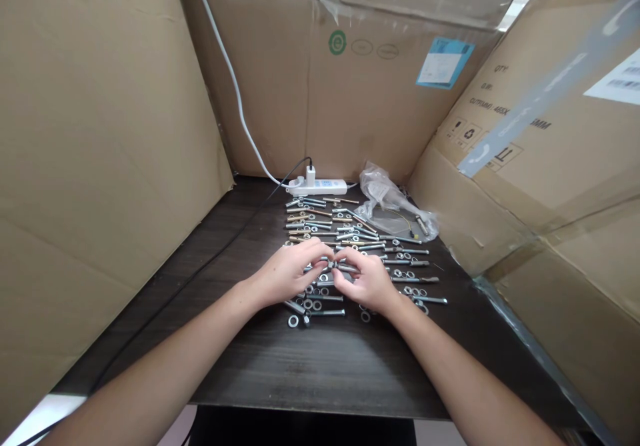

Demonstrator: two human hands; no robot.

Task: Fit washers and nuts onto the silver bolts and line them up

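My left hand (290, 271) and my right hand (367, 278) meet fingertip to fingertip over rows of metal fasteners. A small metal nut (332, 265) shows between the fingertips, pinched by my left hand. From there a silvery bolt (348, 269) runs under the curled fingers of my right hand, which closes on it; its far end is hidden. Loose bolts (327, 313) and flat washers (293, 321) lie just below my hands. To the right of my right hand are more bolts (430, 299) with nuts and rings beside them.
A white power strip (325, 187) with a plugged-in charger (311, 177) stands behind the rows. A crumpled clear plastic bag (387, 193) lies at the back right. A black cable (220, 249) crosses the dark table (310, 373) on the left. Cardboard walls (280, 99) enclose three sides.
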